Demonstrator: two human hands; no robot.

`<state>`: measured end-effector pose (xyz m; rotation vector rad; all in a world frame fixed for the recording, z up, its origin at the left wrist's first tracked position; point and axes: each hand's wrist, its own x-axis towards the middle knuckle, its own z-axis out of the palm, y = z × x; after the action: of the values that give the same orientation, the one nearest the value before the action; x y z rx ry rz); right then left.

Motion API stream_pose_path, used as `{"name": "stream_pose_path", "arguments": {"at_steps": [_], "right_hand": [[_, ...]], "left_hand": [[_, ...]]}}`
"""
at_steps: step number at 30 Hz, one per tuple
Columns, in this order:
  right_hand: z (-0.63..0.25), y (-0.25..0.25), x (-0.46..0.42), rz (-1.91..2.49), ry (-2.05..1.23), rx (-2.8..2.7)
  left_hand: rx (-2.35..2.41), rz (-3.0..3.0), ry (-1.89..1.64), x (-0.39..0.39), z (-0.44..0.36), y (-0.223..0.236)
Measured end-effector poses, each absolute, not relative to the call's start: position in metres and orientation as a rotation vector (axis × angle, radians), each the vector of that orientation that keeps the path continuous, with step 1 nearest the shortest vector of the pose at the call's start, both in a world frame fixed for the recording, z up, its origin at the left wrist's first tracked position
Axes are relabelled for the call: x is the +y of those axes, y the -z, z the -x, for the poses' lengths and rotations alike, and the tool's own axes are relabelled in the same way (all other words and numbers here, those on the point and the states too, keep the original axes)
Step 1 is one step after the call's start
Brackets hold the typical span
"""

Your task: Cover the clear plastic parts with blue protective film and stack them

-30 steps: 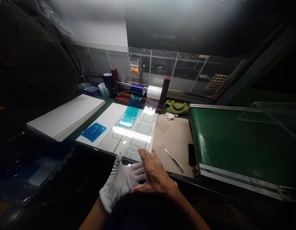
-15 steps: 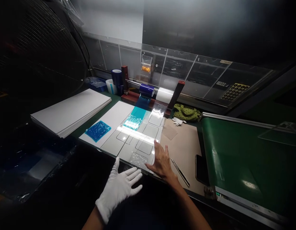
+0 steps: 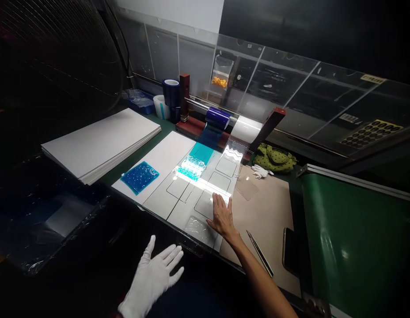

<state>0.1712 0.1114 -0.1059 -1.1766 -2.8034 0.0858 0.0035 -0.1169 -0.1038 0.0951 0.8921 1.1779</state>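
Observation:
My right hand (image 3: 222, 218), bare, lies flat with its fingertips on a pale panel (image 3: 188, 198) marked with rounded square outlines. Just left of that hand sits a crinkled clear film piece (image 3: 200, 230) on the panel's near part. My left hand (image 3: 151, 278), in a white glove, hangs open over the dark area in front of the bench and touches nothing. Farther left lies a crumpled blue film square (image 3: 139, 177) on a white sheet (image 3: 165, 154). A teal film strip (image 3: 201, 153) runs from a blue roll (image 3: 218, 117) onto the panel.
A stack of white sheets (image 3: 102, 143) lies left of the panel. To the right are a tan mat (image 3: 264, 212) with a craft knife (image 3: 260, 253), a phone (image 3: 290, 251), a spare white glove (image 3: 261, 171) and a green conveyor belt (image 3: 354, 251). A clear acrylic screen (image 3: 274, 79) stands behind.
My right hand has slid forward onto the panel. My left hand has drawn back toward me, away from the panel. The whole view has shifted as my head turned.

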Motion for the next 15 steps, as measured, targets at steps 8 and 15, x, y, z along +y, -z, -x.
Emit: {"name": "stream_pose_path", "arguments": {"at_steps": [8, 15], "right_hand": [[-0.167, 0.115, 0.119, 1.161, -0.12, -2.831], [-0.176, 0.115, 0.124, 1.149, -0.146, -2.78]], "left_hand": [[0.715, 0.23, -1.264, -0.107, 0.006, 0.103], [0.647, 0.444, -1.286, -0.088, 0.014, 0.085]]}}
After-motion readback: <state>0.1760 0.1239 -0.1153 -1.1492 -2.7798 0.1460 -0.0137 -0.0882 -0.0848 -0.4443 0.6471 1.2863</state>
